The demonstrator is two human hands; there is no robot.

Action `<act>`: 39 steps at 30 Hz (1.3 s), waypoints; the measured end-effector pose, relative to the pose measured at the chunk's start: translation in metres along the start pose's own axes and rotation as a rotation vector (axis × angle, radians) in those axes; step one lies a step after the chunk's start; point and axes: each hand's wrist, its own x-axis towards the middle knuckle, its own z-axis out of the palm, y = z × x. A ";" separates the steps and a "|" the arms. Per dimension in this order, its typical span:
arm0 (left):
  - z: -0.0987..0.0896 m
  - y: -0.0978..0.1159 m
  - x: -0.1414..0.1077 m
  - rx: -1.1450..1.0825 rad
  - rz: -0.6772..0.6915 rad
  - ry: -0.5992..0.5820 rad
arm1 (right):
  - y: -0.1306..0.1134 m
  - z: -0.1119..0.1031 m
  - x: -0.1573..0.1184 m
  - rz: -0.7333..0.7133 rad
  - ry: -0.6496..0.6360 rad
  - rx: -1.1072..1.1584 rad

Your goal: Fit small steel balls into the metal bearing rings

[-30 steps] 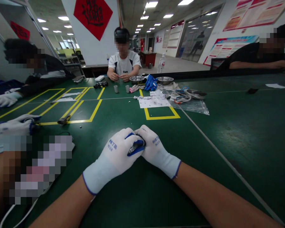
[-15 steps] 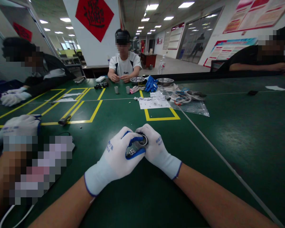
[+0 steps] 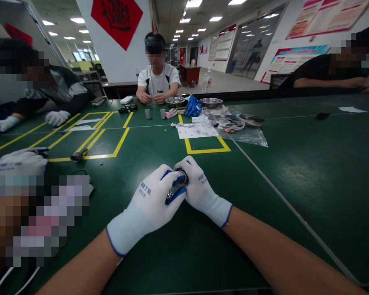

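Both my hands wear white knit gloves with blue palms and meet above the green table. In the curled fingers of my left hand (image 3: pixel 153 198) lie several small metal cylinders (image 3: pixel 169 195), hollow-looking at their ends. Its thumb and forefinger reach to a round, dark-rimmed metal ring (image 3: pixel 185 176). My right hand (image 3: pixel 199 184) is wrapped around that ring from the right. Fingers cover most of the ring, so its inside is hidden now.
A co-worker's gloved hand (image 3: pixel 23 166) and a blurred-out object (image 3: pixel 53 213) are at left. A dark metal cylinder (image 3: pixel 79 155) lies on yellow tape. Farther back are paper (image 3: pixel 197 131), a plastic bag (image 3: pixel 252 137), gloves (image 3: pixel 193 106), metal bowls (image 3: pixel 211 102) and small grey cups (image 3: pixel 147 114).
My left thumb and fingers have closed in over the ring, whose opening showed before. Fewer cylinders are visible. The view has shifted slightly. The far-left co-worker's gloved hands have moved apart.
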 end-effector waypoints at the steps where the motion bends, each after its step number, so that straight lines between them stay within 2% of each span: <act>1: 0.000 -0.001 0.000 0.000 -0.003 -0.014 | 0.000 0.000 0.000 -0.005 -0.016 0.001; 5: 0.000 -0.001 0.002 -0.003 -0.042 -0.039 | 0.000 0.000 -0.001 -0.037 -0.062 0.016; 12: -0.001 -0.001 0.001 -0.088 -0.123 -0.051 | -0.002 0.000 -0.001 -0.048 -0.068 -0.011; 16: -0.005 -0.001 0.001 -0.155 -0.102 -0.034 | -0.001 0.000 0.000 -0.038 -0.023 0.028; 20: -0.003 0.001 0.000 -0.113 -0.055 -0.040 | 0.000 0.000 0.000 -0.010 0.019 0.044; 26: 0.000 0.001 0.001 0.013 -0.013 -0.031 | 0.001 0.000 0.000 0.028 -0.021 0.036; 32: -0.002 -0.003 0.002 -0.005 -0.068 -0.082 | -0.003 0.000 -0.001 -0.010 -0.091 0.076; 39: -0.008 0.000 0.004 -0.130 -0.115 -0.063 | -0.002 0.000 0.001 -0.006 -0.055 0.069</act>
